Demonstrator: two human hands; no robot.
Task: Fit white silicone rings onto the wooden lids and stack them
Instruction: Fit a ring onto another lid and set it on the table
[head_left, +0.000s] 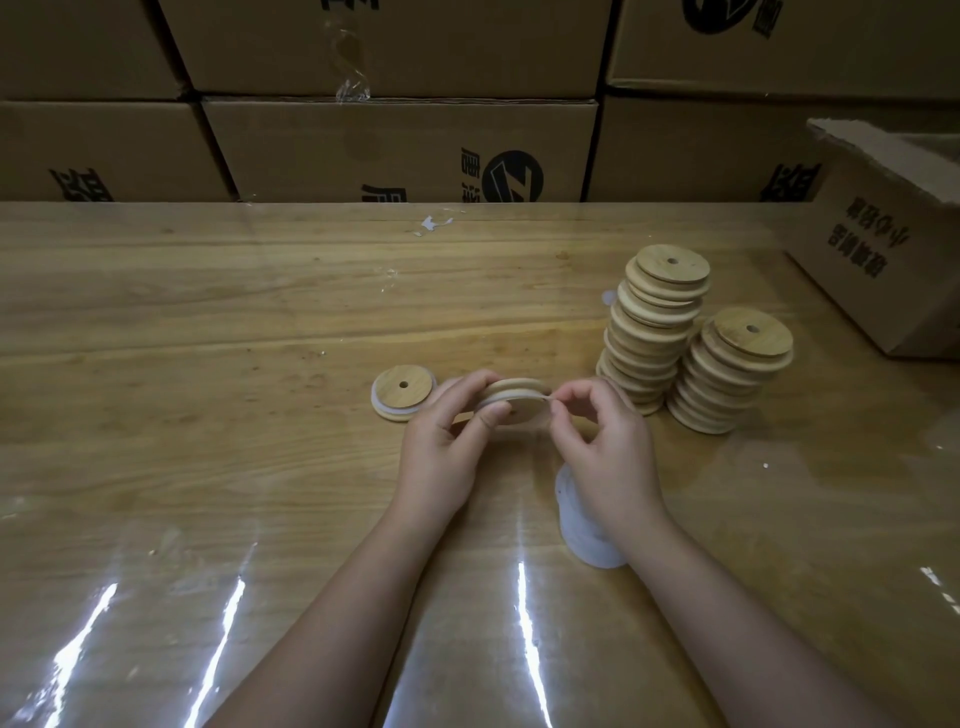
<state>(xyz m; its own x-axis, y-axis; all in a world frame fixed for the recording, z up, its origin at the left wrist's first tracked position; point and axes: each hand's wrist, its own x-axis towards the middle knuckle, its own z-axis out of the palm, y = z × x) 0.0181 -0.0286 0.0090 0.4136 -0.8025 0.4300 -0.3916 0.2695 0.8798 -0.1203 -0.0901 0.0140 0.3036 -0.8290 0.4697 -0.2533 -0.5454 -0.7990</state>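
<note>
Seating a silicone ring (537, 398) on a wooden lid (519, 388), just above the tabletop (260, 338).
The left hand (447, 441) grips the lid's edge with curled fingers (492, 415); the right hand (605, 447) pinches the ring at the rim. Next, likely: work the ring fully round, then stack the lid on the finished lid (402, 391).

Unreadable Chinese print on cartons (400, 150)
</note>
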